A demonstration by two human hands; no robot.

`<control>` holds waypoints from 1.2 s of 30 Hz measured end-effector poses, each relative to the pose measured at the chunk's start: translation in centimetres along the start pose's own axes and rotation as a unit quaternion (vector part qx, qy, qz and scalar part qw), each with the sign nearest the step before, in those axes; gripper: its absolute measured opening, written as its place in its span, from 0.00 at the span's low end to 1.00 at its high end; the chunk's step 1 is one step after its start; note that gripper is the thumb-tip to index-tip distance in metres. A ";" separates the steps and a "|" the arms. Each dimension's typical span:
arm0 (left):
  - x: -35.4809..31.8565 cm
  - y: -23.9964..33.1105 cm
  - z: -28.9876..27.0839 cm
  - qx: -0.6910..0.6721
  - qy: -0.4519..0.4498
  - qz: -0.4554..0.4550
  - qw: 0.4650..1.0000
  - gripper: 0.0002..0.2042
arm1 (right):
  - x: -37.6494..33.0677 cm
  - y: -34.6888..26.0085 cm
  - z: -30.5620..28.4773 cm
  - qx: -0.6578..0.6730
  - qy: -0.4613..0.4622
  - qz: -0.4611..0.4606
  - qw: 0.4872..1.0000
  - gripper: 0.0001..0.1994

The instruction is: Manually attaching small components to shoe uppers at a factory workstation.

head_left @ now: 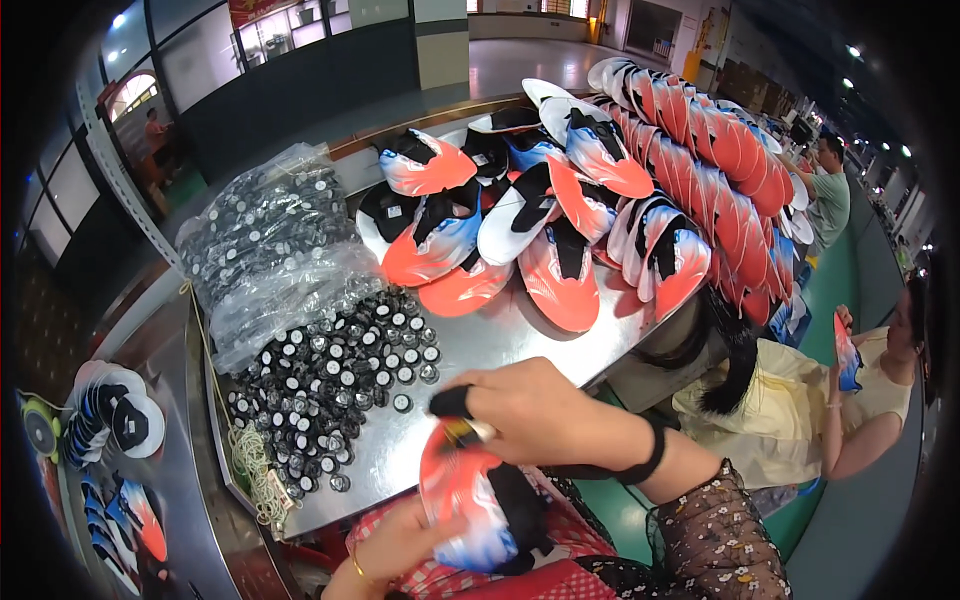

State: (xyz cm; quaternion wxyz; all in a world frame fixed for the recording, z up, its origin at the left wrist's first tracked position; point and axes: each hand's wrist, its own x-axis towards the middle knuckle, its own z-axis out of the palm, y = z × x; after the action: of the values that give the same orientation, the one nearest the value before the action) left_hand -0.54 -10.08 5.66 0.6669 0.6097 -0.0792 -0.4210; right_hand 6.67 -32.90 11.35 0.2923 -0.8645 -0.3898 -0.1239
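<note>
My left hand (395,545) holds a flat shoe upper (478,500), coloured orange, white, blue and black, from below near the lower edge. My right hand (535,410) reaches across from the right and rests on the upper's top end, a black cover on one finger and a small metal piece under the fingertips. A black band circles my right wrist. Just beyond my hands lies a spread of small round black-and-white caps (335,385) on the metal table (500,340).
A heap of matching shoe uppers (600,190) covers the table's far right. A clear plastic bag of caps (270,245) lies at the far left. More uppers (110,420) sit on a lower surface at left. Two people sit at right, one in yellow (800,410).
</note>
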 end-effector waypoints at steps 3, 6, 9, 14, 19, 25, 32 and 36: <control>0.5 -2.6 -1.0 -0.281 0.053 -0.089 0.954 0.13 | -1.6 0.6 4.7 -0.036 -0.046 0.063 0.996 0.13; -1.7 -6.5 -2.0 -0.255 0.075 -0.071 0.961 0.16 | -3.3 -1.6 7.5 0.087 -0.177 -0.002 0.980 0.09; -3.2 -7.1 -1.5 -0.342 0.023 -0.118 0.932 0.16 | -4.2 -2.5 9.6 0.103 -0.228 0.062 0.966 0.09; -1.6 -7.9 -1.7 -0.358 0.135 -0.067 0.921 0.16 | -2.8 -0.8 10.9 0.067 -0.206 0.099 0.971 0.10; 0.1 -8.0 -1.7 -0.276 0.255 -0.088 0.923 0.12 | -1.2 -0.1 10.9 0.047 -0.180 0.148 0.971 0.10; -3.5 -10.8 -1.8 -0.345 0.131 -0.153 0.917 0.10 | -2.8 -2.5 10.2 0.128 -0.340 0.149 0.920 0.12; -0.7 -10.6 -1.9 -0.365 0.277 -0.054 0.887 0.11 | -2.4 0.1 13.0 0.176 -0.218 0.265 0.923 0.08; 1.1 -9.7 -2.2 -0.323 0.351 -0.062 0.877 0.12 | -1.9 -0.2 11.9 0.141 -0.228 0.195 0.944 0.07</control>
State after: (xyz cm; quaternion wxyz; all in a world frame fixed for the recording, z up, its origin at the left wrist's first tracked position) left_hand -3.02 -8.24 -3.87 0.7832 0.4721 0.3381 -0.2224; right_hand 5.08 -26.82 1.08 0.3328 -0.8787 -0.2835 0.1920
